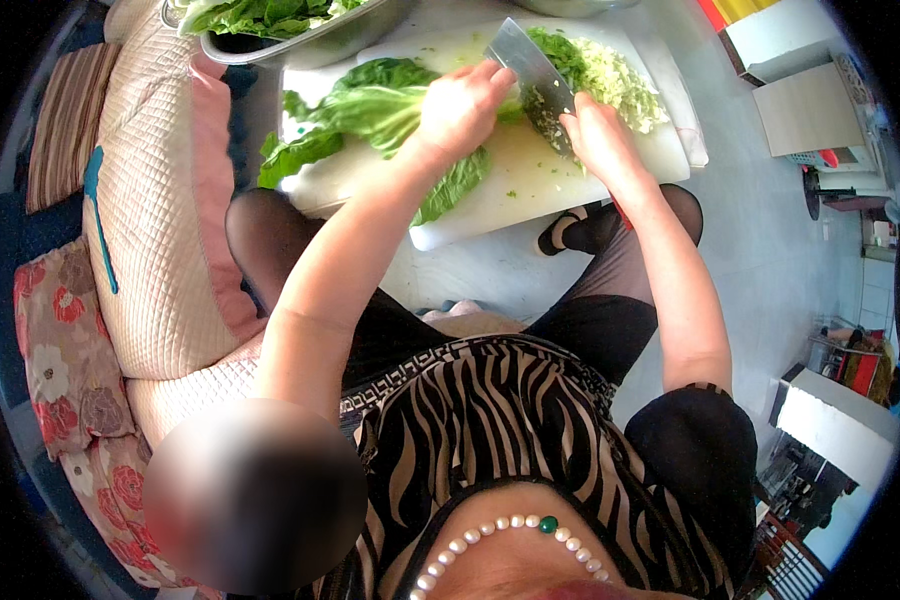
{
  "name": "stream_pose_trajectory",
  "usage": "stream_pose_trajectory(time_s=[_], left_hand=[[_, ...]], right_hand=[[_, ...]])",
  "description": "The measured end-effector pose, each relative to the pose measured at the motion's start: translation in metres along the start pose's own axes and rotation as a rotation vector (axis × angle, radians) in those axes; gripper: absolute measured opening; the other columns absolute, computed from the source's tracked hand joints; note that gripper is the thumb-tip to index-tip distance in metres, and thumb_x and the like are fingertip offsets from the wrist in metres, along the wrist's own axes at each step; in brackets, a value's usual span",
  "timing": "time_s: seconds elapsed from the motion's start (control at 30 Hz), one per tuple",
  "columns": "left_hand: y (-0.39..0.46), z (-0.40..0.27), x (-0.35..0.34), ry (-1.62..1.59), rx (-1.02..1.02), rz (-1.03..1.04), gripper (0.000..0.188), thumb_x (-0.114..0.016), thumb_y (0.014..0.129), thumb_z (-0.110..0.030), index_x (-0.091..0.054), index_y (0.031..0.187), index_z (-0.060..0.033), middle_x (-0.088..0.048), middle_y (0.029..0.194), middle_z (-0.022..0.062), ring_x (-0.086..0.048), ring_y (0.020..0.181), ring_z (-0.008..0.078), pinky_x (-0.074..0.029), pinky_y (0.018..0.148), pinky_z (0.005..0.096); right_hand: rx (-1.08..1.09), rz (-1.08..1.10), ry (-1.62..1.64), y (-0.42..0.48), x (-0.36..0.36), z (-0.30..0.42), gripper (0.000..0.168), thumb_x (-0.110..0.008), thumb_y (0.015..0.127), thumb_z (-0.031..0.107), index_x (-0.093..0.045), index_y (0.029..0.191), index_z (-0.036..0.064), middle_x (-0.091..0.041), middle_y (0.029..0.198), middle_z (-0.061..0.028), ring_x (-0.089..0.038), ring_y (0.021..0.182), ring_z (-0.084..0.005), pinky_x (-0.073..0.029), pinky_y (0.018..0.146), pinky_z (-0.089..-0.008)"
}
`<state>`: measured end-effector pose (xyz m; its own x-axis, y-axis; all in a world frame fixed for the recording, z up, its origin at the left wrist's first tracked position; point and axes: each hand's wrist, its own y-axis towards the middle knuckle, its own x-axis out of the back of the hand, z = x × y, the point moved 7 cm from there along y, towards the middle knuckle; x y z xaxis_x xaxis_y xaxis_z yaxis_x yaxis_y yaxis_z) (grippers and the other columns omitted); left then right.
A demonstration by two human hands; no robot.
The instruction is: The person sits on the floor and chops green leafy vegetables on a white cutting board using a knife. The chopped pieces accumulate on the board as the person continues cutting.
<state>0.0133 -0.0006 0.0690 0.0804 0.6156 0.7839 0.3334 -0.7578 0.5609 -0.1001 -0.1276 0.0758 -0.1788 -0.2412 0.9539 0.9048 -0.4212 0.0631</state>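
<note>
My left hand [466, 109] presses down on a bunch of leafy greens [367, 116], its fingers curled over the pale stalks near the cleaver. In my right hand [604, 139] is a cleaver [529, 64], its broad steel blade slanting across the board between the whole leaves and a pile of chopped greens [619, 86]. Bits of green cling to the blade. A red end of the handle shows below my right hand. Beneath everything lies a white plastic cutting board [547, 187]. Loose leaves [454, 187] stick out under my left forearm and toward the left.
A metal basin [270, 56] holding more leaves stands beyond the board at upper left, with part of another metal bowl [570, 6] at the top edge. A sofa with a quilted cover [150, 187] runs along my left. My knees flank the board above a pale floor [742, 262].
</note>
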Motion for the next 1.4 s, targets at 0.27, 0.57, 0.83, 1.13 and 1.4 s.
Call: stream_pose_trajectory(time_s=[0.27, 0.57, 0.83, 1.13, 1.4], left_hand=[[-0.023, -0.017, -0.010, -0.036, -0.110, -0.034, 0.025, -0.063, 0.074, -0.006, -0.065, 0.097, -0.0114, -0.066, 0.094, 0.0051, -0.066, 0.082, 0.0266, -0.055, 0.071, 0.0370], [-0.025, 0.019, -0.027, -0.313, 0.189, 0.109, 0.032, -0.074, 0.072, -0.010, -0.070, 0.104, -0.0090, -0.068, 0.095, 0.0106, -0.065, 0.093, 0.0308, -0.054, 0.082, 0.0393], [-0.024, 0.011, -0.024, -0.315, 0.059, 0.027, 0.030, -0.074, 0.072, -0.008, -0.070, 0.102, -0.0094, -0.065, 0.107, 0.0054, -0.061, 0.103, 0.0285, -0.052, 0.090, 0.0382], [-0.023, 0.011, -0.026, -0.321, 0.041, 0.074, 0.028, -0.071, 0.074, -0.008, -0.070, 0.102, -0.0090, -0.064, 0.109, 0.0042, -0.060, 0.102, 0.0288, -0.052, 0.090, 0.0389], [-0.023, 0.013, -0.028, -0.356, 0.060, 0.114, 0.030, -0.073, 0.073, -0.008, -0.070, 0.104, -0.0063, -0.065, 0.108, 0.0096, -0.060, 0.104, 0.0323, -0.051, 0.092, 0.0400]], right_hand=[[0.014, -0.023, -0.028, 0.000, -0.001, 0.001, 0.024, -0.061, 0.095, 0.019, -0.056, 0.093, -0.004, -0.067, 0.078, -0.0260, -0.069, 0.078, -0.0424, -0.054, 0.069, -0.0511], [0.019, -0.034, -0.065, 0.000, -0.004, 0.002, 0.023, -0.061, 0.094, 0.018, -0.056, 0.091, -0.004, -0.067, 0.076, -0.0253, -0.069, 0.075, -0.0415, -0.055, 0.067, -0.0507], [0.042, -0.017, -0.017, -0.006, 0.007, 0.009, 0.022, -0.061, 0.094, 0.017, -0.053, 0.090, -0.004, -0.064, 0.074, -0.0256, -0.066, 0.074, -0.0433, -0.051, 0.065, -0.0514], [0.096, 0.013, -0.067, -0.018, 0.023, 0.018, 0.023, -0.063, 0.093, 0.015, -0.051, 0.090, -0.004, -0.062, 0.074, -0.0270, -0.063, 0.075, -0.0461, -0.049, 0.066, -0.0517], [0.138, 0.103, -0.094, -0.012, 0.025, 0.026, 0.023, -0.061, 0.094, 0.016, -0.051, 0.090, -0.004, -0.062, 0.078, -0.0295, -0.063, 0.082, -0.0479, -0.050, 0.069, -0.0530]])
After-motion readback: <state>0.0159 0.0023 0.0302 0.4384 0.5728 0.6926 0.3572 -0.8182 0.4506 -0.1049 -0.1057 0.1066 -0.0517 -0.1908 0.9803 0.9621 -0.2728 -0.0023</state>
